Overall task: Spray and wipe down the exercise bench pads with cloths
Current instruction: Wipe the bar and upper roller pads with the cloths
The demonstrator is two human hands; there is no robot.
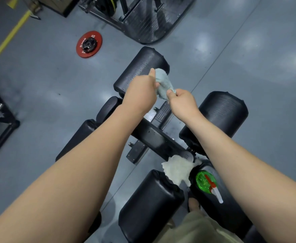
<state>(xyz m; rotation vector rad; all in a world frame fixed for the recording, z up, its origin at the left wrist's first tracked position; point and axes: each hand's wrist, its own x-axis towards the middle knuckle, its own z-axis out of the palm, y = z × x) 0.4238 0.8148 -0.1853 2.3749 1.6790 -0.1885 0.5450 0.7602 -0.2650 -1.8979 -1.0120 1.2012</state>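
A red weight plate (89, 44) lies on the grey floor (38, 88) at the left. Over the far black pad (143, 64), the left hand (140, 92) grips the upper end of a pale blue cloth (164, 83), fingers curled round it. The right hand (184, 102) pinches the lower end, so the cloth hangs between both hands. Nearer, a white cloth (177, 170) lies bunched over the gap between two pads, just beside a green spray bottle (206, 181) on the near right pad (231, 216). I cannot tell what the bottle contains.

Bare forearms (94, 155), khaki-olive shorts (198, 228)
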